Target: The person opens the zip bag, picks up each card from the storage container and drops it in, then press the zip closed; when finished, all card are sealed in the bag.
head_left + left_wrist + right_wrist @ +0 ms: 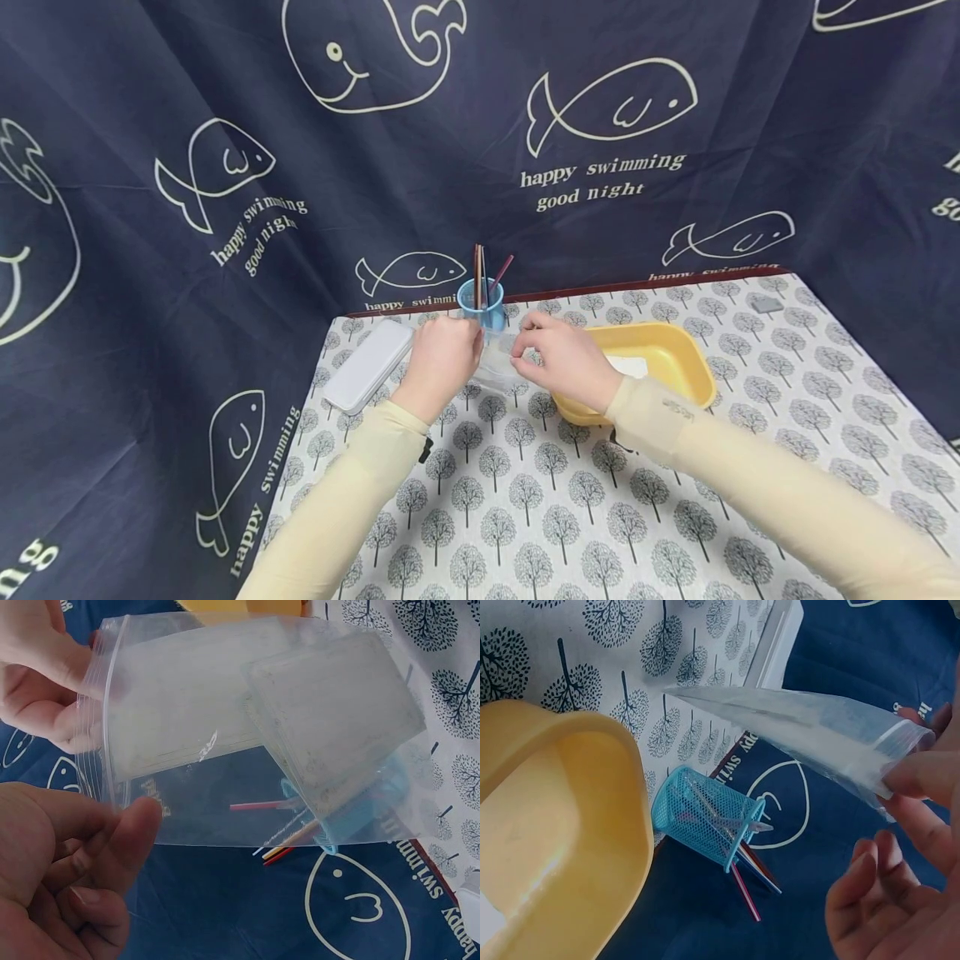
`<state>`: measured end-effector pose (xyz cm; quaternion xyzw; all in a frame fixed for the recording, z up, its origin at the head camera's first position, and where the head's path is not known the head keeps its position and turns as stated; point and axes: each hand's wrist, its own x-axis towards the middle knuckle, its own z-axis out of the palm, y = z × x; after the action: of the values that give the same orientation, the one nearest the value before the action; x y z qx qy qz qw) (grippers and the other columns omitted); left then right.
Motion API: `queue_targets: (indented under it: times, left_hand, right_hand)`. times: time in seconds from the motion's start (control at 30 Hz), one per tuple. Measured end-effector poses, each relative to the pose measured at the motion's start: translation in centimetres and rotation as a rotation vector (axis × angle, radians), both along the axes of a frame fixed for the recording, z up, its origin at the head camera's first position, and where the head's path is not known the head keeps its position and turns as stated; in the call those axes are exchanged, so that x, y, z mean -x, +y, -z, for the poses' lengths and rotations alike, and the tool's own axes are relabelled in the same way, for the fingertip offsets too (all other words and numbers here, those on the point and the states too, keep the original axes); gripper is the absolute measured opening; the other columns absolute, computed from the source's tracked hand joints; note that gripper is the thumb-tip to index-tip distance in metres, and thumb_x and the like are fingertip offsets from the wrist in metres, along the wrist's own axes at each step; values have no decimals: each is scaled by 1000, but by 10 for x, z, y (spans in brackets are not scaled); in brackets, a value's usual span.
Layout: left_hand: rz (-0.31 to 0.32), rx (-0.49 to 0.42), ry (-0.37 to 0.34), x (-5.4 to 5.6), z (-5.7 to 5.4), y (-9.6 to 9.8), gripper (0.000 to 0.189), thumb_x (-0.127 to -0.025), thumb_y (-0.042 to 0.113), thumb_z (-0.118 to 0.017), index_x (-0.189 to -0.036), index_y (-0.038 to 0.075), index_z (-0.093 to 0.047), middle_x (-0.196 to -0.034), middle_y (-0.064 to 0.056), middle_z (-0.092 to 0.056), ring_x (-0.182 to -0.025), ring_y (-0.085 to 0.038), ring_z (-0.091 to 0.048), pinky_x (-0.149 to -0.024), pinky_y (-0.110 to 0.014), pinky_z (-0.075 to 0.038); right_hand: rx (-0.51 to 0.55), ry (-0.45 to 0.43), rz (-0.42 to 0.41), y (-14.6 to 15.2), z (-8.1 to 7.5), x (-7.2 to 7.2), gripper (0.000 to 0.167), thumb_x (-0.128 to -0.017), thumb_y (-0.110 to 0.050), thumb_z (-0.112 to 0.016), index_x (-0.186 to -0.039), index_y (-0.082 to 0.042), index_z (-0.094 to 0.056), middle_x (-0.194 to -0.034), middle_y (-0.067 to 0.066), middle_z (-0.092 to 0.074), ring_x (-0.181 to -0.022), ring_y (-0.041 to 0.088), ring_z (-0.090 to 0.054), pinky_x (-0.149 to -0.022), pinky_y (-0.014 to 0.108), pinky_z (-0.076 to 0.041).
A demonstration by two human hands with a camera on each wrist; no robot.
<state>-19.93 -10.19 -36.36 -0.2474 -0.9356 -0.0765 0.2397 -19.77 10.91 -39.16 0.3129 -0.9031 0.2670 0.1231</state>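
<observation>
Both hands hold a clear zip bag (202,802) by its ridged zip edge, above the table. Inside the bag lie pale, flat rectangular pieces (337,712), one group slanted over another. My left hand (444,360) grips one end of the zip edge; in the left wrist view its fingertip is right at the bag's corner. My right hand (566,358) pinches the same edge farther along, its other fingers curled in the right wrist view. The bag's body points away from the hands, seen nearly edge-on in the right wrist view.
A blue mesh pen cup (697,817) with several pens and sticks stands behind the hands. At right, a yellow basin (693,367) has a white piece (628,367) in it. A white flat case (367,367) lies at left, a small grey block (767,304) at far right.
</observation>
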Motion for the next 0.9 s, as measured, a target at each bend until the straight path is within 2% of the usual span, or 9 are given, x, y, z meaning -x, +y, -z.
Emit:
queue_targets:
  times: [0.2, 0.5, 0.63, 0.9]
  left_hand:
    - [2, 6, -15, 1, 0, 0, 14, -93, 8, -74, -79, 6, -73, -69, -11, -71, -59, -35, -70, -50, -43, -55]
    - [6, 14, -20, 0, -1, 0, 17, -95, 9, -73, -78, 6, -72, -67, -10, -70, -57, -32, -68, -49, -41, -55]
    - [19, 13, 1, 0, 0, 0, 18, -94, 9, -73, -76, 7, -70, -66, -10, -69, -56, -33, -68, -48, -42, -54]
    - [27, 6, 25, -1, -1, -1, 18, -94, 8, -73, -76, 7, -69, -67, -11, -69, -57, -35, -68, -49, -44, -54]
  right_hand:
    - [-15, -32, -5, -2, 0, 4, 7, -91, -23, -80, -93, -17, -82, -111, -2, -63, -92, 18, -63, -78, 37, -55]
    - [-100, -78, -87, -11, -5, 15, 7, -91, -22, -82, -95, -16, -83, -116, 1, -71, -109, 20, -66, -95, 41, -55]
    - [-155, -68, -108, -18, -5, 19, 6, -91, -22, -82, -93, -17, -83, -117, 2, -71, -108, 20, -67, -95, 40, -55]
    - [-248, -28, -102, -28, -2, 24, 5, -90, -22, -83, -91, -17, -83, -109, 3, -73, -98, 22, -70, -85, 39, -59]
